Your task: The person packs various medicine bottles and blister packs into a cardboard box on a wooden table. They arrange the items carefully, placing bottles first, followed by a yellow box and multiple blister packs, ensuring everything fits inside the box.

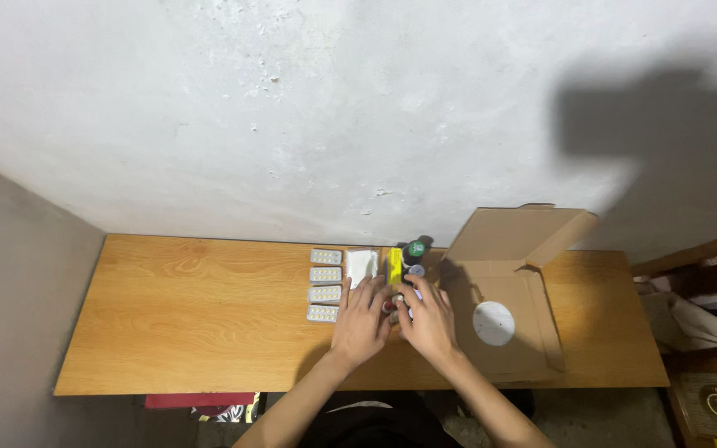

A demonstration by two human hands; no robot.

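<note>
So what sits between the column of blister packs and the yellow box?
In the head view, a white packet lies between the blister packs and the yellow box; the left hand partly overlaps its near edge.

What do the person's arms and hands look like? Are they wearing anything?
Both arms are bare, with no sleeves showing. The left hand and right hand wear no gloves. No watch or ring can be made out; the fingers are too small to check closely.

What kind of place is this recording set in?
Probably a plain room at home: a wooden table against a rough whitewashed wall, with blister packs and an open cardboard box.
</note>
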